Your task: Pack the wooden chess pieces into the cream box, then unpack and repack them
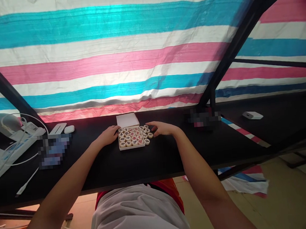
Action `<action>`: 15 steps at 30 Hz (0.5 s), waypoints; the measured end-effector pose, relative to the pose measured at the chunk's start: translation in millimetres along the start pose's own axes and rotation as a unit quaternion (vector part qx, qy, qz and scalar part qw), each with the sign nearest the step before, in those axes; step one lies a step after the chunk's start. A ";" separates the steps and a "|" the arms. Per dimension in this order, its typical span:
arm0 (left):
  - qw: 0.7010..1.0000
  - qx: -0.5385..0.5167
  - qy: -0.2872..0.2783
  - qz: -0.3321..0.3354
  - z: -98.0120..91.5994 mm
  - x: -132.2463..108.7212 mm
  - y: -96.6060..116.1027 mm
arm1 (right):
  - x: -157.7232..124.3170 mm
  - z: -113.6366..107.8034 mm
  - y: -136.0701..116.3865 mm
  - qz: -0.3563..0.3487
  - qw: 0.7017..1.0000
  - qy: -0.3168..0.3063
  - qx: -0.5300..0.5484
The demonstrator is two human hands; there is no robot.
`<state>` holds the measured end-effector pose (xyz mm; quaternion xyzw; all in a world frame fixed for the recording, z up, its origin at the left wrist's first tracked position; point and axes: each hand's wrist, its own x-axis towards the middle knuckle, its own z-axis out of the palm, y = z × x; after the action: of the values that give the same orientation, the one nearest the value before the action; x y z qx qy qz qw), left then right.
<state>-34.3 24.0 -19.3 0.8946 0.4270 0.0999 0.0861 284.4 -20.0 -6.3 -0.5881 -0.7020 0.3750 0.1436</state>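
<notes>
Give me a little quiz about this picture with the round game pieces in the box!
1. True or false: the left hand is at the left side of the box.
2. Where do the loose pieces lie? A) left of the box B) right of the box, by the right hand C) on the floor
3. Fill the gap: the table is coloured ___.
Key: 1 true; 2 B; 3 black.
</notes>
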 end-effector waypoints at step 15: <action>1.000 -0.002 -0.002 -0.002 0.1 -0.2 0.2 | -5.2 0.2 -9.4 -0.002 1.000 -0.018 0.015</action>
<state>-34.2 23.7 -19.3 0.8938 0.4282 0.0991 0.0886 278.9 -25.2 1.4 -0.5774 -0.6999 0.3963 0.1404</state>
